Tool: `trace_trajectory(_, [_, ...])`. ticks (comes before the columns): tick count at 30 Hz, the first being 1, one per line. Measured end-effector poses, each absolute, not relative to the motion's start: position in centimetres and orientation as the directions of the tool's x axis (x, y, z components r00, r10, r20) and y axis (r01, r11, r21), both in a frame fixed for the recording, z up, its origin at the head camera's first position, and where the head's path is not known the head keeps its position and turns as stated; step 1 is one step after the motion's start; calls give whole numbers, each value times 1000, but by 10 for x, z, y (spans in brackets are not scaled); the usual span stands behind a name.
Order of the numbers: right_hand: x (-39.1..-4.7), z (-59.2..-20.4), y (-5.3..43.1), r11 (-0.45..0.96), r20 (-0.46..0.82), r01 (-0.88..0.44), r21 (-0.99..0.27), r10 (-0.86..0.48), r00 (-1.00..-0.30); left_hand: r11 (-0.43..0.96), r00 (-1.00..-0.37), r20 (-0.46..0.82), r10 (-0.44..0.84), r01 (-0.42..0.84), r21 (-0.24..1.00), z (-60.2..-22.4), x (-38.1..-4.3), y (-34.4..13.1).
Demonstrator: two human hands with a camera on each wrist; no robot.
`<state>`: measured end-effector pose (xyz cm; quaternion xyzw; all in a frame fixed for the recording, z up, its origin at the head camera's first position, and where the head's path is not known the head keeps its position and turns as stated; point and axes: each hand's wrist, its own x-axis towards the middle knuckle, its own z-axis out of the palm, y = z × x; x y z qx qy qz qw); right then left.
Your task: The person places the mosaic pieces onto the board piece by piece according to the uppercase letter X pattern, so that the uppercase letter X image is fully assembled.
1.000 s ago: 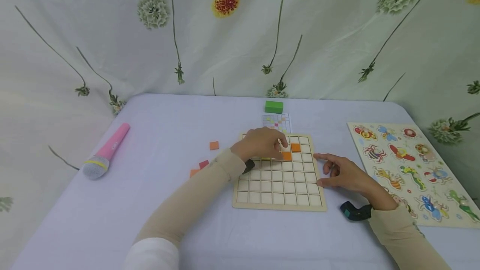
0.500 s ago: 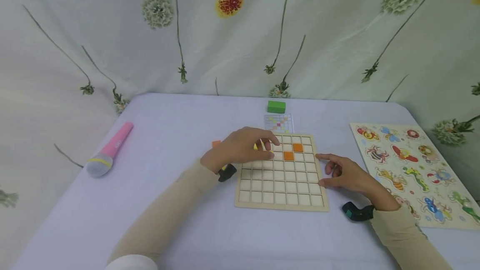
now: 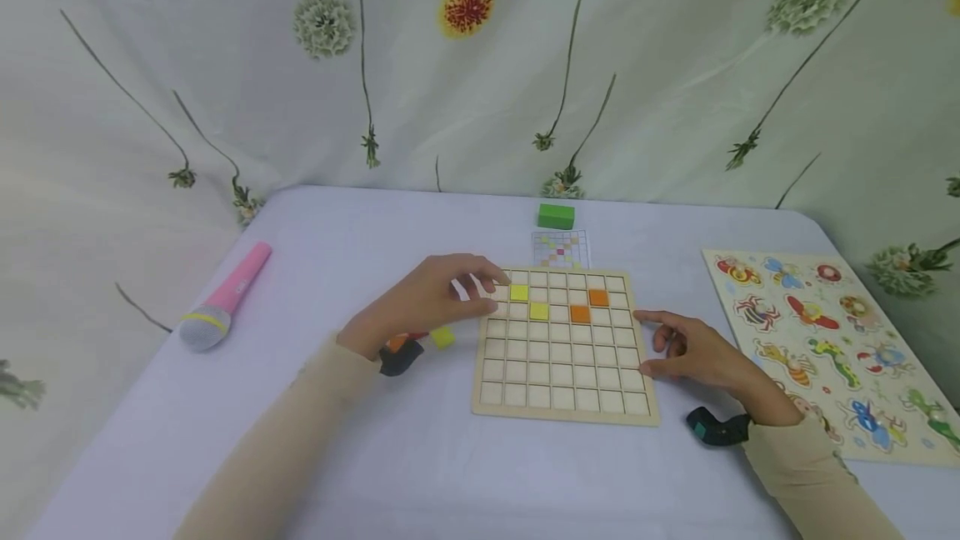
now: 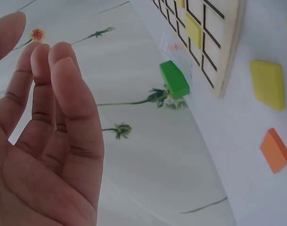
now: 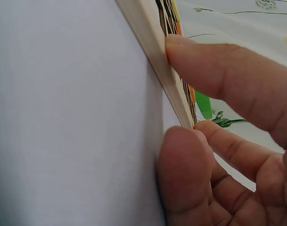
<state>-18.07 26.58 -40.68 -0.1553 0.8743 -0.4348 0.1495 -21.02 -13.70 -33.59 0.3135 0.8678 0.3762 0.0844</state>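
My left hand (image 3: pixel 431 294): thumb and fingers apart, over the pale wooden square grid board's (image 3: pixel 562 417) far-left corner. My right hand (image 3: pixel 697 350): thumb and forefinger spread, touching the board's edge. Flat yellow square tiles (image 3: pixel 519 292) in cells just right of my left hand; flat orange square tiles (image 3: pixel 598 297) nearer my right.

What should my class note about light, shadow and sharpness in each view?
Head view: soft, even light, no strong glare on the board, but the printed card is too small for fine detail; left wrist view: scene turned sideways, left hand rather dim, printed card pale and blurred; right wrist view: soft shadow on the white cloth beside the board and right hand.
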Motion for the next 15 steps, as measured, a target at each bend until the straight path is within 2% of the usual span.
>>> trace_trajectory(8, [-182, -408, 264, 566, -126, -137, -813, -402, -907, 566, -797, -77, 599, 354, 744, -351, -217, -182])
trace_trajectory(15, [-181, -408, 265, 567, -126, -136, -813, -399, -908, 572, -805, -125, 580, 294, 765, -364, -227, -212])
